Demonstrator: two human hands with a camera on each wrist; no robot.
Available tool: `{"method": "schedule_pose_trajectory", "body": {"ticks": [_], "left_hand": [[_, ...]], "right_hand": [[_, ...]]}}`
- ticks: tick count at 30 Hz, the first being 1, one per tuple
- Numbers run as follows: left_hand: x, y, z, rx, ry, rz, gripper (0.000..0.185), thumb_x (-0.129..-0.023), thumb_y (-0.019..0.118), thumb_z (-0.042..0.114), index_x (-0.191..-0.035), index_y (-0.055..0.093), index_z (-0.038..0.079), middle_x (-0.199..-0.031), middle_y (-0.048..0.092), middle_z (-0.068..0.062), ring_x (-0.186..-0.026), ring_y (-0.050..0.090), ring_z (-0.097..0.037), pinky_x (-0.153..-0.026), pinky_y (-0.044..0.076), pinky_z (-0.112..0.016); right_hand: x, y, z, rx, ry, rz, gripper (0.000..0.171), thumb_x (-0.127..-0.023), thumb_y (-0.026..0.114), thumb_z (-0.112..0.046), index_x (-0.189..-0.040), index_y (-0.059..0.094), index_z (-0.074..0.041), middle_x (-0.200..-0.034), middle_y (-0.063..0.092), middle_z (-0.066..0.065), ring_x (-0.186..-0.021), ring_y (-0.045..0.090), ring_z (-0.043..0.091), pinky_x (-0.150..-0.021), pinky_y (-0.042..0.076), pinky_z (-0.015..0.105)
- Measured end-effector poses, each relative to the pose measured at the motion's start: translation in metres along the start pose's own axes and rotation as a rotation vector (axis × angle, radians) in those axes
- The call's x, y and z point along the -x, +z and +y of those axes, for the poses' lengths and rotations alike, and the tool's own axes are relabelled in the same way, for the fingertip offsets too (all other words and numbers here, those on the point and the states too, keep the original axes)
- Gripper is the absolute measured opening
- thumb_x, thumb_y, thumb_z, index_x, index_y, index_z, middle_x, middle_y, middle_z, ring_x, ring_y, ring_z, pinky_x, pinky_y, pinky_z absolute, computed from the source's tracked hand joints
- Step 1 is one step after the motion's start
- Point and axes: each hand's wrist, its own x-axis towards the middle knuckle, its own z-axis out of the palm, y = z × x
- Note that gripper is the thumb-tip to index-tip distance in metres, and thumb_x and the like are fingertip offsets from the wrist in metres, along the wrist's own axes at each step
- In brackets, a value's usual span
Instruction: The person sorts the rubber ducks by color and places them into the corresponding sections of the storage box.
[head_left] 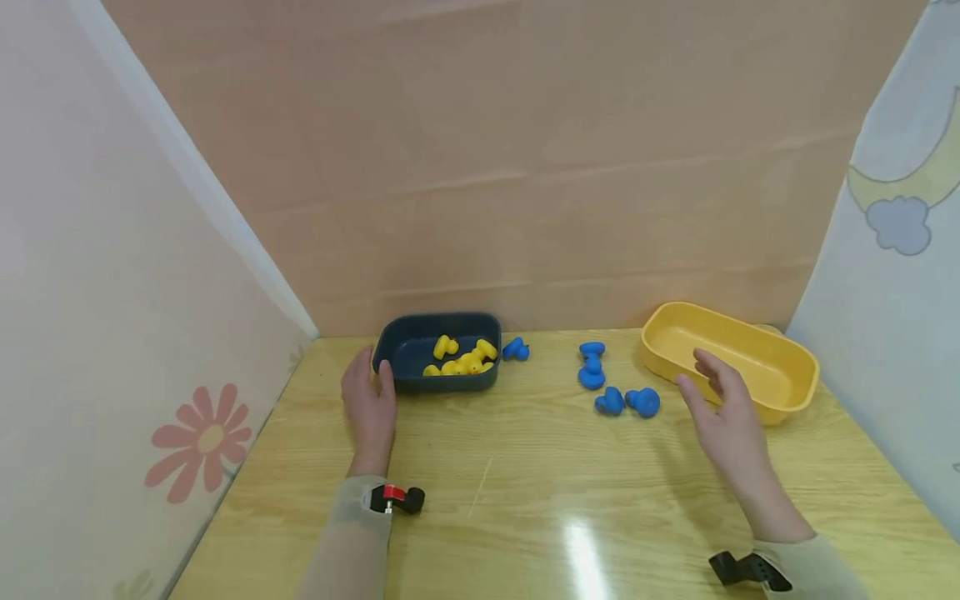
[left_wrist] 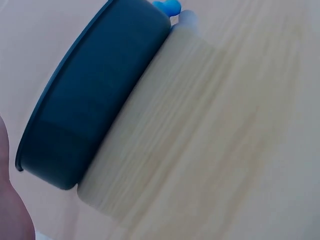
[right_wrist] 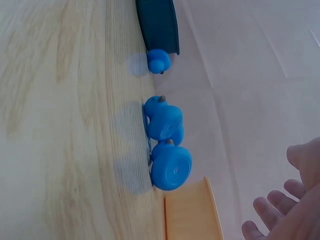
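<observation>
My left hand (head_left: pixel 369 400) lies flat on the table, fingers straight, touching the near left corner of a dark blue tray (head_left: pixel 397 348) that holds several yellow ducks (head_left: pixel 463 360). The left wrist view shows that tray's wall (left_wrist: pixel 95 100) close up. My right hand (head_left: pixel 723 408) hovers open with relaxed fingers in front of an empty yellow tray (head_left: pixel 795 367). Several blue ducks (head_left: pixel 626 401) lie on the wood just left of that hand; the right wrist view shows them (right_wrist: pixel 165 140) too. One more blue duck (head_left: pixel 515 349) sits beside the dark tray.
The wooden table (head_left: pixel 525 500) is boxed in by a tan back wall (head_left: pixel 525 167) and fabric side panels, a flower print (head_left: pixel 198 442) on the left one. Bare wood stretches between the hands and toward the near edge.
</observation>
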Motion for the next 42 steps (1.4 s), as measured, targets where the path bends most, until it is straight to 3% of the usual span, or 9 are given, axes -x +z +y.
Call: {"method": "schedule_pose_trajectory", "body": {"ticks": [3, 7, 13, 16, 18, 22, 28, 36, 42], "left_hand": [[-0.001, 0.004, 0.004, 0.014, 0.083, 0.025, 0.046, -0.115, 0.061, 0.019, -0.155, 0.058, -0.002, -0.155, 0.058, -0.026, -0.148, 0.047, -0.047, -0.126, 0.029, -0.063], [0.000, 0.007, 0.013, 0.027, 0.177, 0.038, 0.045, -0.113, 0.064, 0.017, -0.153, 0.060, -0.003, -0.152, 0.059, -0.027, -0.144, 0.049, -0.049, -0.124, 0.030, -0.065], [0.008, 0.010, 0.034, 0.012, 0.191, -0.035, 0.047, -0.114, 0.064, 0.023, -0.157, 0.057, 0.003, -0.159, 0.055, -0.019, -0.148, 0.045, -0.043, -0.126, 0.029, -0.063], [0.009, 0.014, 0.043, 0.011, 0.233, -0.048, 0.047, -0.114, 0.064, 0.024, -0.156, 0.057, 0.002, -0.159, 0.056, -0.018, -0.149, 0.046, -0.042, -0.126, 0.030, -0.063], [0.010, 0.017, 0.048, 0.016, 0.276, -0.035, 0.046, -0.114, 0.065, 0.022, -0.154, 0.059, 0.001, -0.157, 0.058, -0.019, -0.147, 0.048, -0.043, -0.125, 0.032, -0.064], [0.012, 0.024, 0.057, 0.038, 0.357, -0.006, 0.045, -0.111, 0.068, 0.021, -0.150, 0.062, -0.001, -0.152, 0.062, -0.021, -0.143, 0.052, -0.045, -0.121, 0.036, -0.067], [0.018, 0.034, 0.073, 0.090, 0.386, -0.047, 0.048, -0.111, 0.067, 0.024, -0.153, 0.060, 0.001, -0.154, 0.060, -0.019, -0.145, 0.050, -0.045, -0.122, 0.033, -0.068], [0.028, 0.052, 0.101, 0.115, 0.416, -0.099, 0.051, -0.112, 0.068, 0.024, -0.157, 0.057, 0.004, -0.157, 0.058, -0.016, -0.148, 0.049, -0.042, -0.125, 0.032, -0.065], [0.036, 0.066, 0.119, 0.136, 0.413, -0.134, 0.051, -0.110, 0.069, 0.023, -0.157, 0.059, 0.005, -0.157, 0.058, -0.015, -0.148, 0.048, -0.043, -0.123, 0.036, -0.065]], "right_hand": [[-0.001, -0.006, 0.004, -0.003, 0.026, 0.011, 0.061, -0.116, 0.061, -0.029, -0.169, 0.041, -0.004, -0.164, 0.046, 0.027, -0.142, 0.052, 0.051, -0.107, 0.033, 0.006], [-0.003, -0.016, 0.007, 0.022, 0.068, 0.021, 0.062, -0.117, 0.059, -0.033, -0.171, 0.040, -0.008, -0.165, 0.045, 0.024, -0.142, 0.052, 0.053, -0.106, 0.038, 0.013], [-0.003, -0.032, 0.016, 0.092, 0.094, 0.048, 0.062, -0.117, 0.057, -0.035, -0.172, 0.040, -0.011, -0.166, 0.049, 0.021, -0.147, 0.050, 0.049, -0.114, 0.045, 0.049], [-0.004, -0.039, 0.022, 0.091, 0.103, 0.054, 0.062, -0.118, 0.055, -0.035, -0.172, 0.039, -0.009, -0.168, 0.045, 0.025, -0.153, 0.040, 0.054, -0.117, 0.035, 0.074], [-0.004, -0.043, 0.026, 0.088, 0.106, 0.061, 0.062, -0.118, 0.054, -0.035, -0.171, 0.039, -0.007, -0.169, 0.041, 0.028, -0.155, 0.033, 0.058, -0.119, 0.026, 0.081], [-0.006, -0.049, 0.035, 0.110, 0.111, 0.101, 0.060, -0.117, 0.055, -0.032, -0.169, 0.042, -0.004, -0.172, 0.037, 0.029, -0.157, 0.027, 0.059, -0.120, 0.022, 0.082], [-0.009, -0.058, 0.054, 0.135, 0.118, 0.170, 0.060, -0.116, 0.056, -0.025, -0.168, 0.040, 0.000, -0.171, 0.035, 0.031, -0.159, 0.023, 0.057, -0.125, 0.018, 0.077], [-0.012, -0.070, 0.074, 0.164, 0.167, 0.168, 0.071, -0.116, 0.053, -0.021, -0.171, 0.020, 0.010, -0.176, 0.018, 0.036, -0.163, 0.010, 0.056, -0.133, 0.006, 0.067], [-0.009, -0.075, 0.082, 0.097, 0.258, 0.138, 0.081, -0.116, 0.049, -0.030, -0.174, 0.004, 0.006, -0.179, 0.002, 0.032, -0.165, 0.000, 0.052, -0.133, 0.002, 0.065]]}}
